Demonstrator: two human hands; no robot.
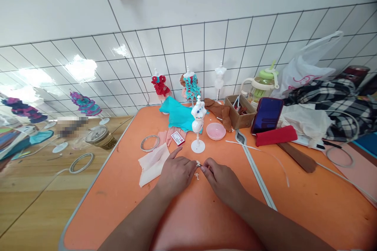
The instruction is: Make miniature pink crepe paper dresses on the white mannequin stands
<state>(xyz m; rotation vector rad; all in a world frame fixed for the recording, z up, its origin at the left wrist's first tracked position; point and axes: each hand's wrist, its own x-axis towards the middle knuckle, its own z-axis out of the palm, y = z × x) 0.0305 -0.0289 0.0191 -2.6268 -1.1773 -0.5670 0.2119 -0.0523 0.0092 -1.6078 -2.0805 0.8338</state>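
Observation:
Near the middle of the orange table, my left hand and my right hand meet with fingertips pinched together. A small cream scrap sticks up between them, at the left fingertips. Something thin and dark runs from it to the right fingers, too small to name. Another cream scrap lies on the table just below. Beyond the hands stands a small white mannequin with blue and red spots on it. Beside my left hand lies a piece of pale cream cloth.
A pink bowl, a roll of tape and turquoise cloth lie behind. Further right are a cardboard box, a phone and red cloth. Dressed mannequins line the tiled wall.

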